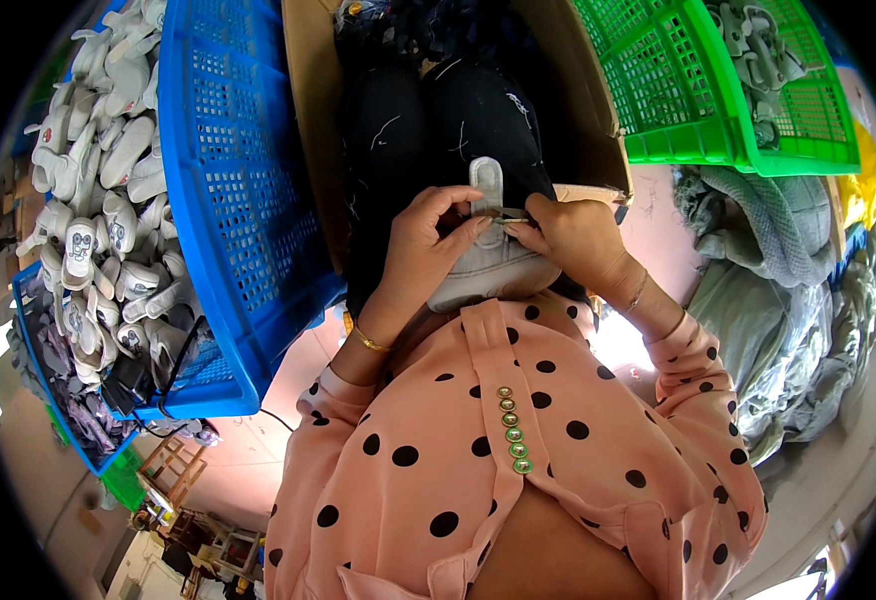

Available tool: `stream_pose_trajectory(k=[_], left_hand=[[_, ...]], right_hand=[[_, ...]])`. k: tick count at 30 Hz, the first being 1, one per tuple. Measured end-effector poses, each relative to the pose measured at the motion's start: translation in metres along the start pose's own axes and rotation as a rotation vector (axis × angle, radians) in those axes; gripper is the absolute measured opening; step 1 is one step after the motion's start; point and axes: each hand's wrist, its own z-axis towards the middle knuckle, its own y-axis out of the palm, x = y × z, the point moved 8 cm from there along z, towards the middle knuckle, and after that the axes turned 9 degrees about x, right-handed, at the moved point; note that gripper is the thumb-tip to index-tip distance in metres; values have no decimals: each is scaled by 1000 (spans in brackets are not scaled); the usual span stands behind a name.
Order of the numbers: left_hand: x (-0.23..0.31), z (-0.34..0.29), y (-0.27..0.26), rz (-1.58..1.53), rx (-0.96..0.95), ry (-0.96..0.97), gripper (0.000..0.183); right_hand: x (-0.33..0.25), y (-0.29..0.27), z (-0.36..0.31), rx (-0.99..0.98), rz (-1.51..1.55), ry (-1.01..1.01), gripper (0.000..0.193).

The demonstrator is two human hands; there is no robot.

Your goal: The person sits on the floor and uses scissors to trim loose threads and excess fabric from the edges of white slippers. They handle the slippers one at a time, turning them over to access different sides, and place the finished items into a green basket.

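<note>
While a grey cloth piece [488,275] lies between left hand [426,240] and right hand [583,240], its long strap [487,180] pointing away from them, both sit equally near, left pinching the strap's edge, right gripping a thin, indistinct item [507,220].

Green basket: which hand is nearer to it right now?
Right. In the picture, the right hand is below and left of the green basket; the left hand is farther left, at the grey shoe piece.
</note>
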Motion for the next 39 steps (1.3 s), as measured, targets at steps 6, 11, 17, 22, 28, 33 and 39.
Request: stream_pose_trajectory(k=[6,11,17,22,28,33,39], left_hand=[[14,4,-1,217,42,99,24],[10,7,1,306,18,126,17],[-5,11,4,243,14,34,8],[-26,2,4,-112,-40,-307,13],[-22,-1,2,-129,-23,-258,10],[-22,-1,1,-154,-1,-220,9],[-15,1,0,-63,8,-77,9]], right_hand=[[2,0,-3,16,-15,-1,41],[2,-1,-3,39,-28,-9,42],[0,1,0,41,-61,-35,42],[-4,1,7,-14,-40,-51,40],[-9,2,11,-29,-82,-74,40],[-7,5,10,-48,-82,-90,39],[-9,7,11,-56,-86,-114,39]])
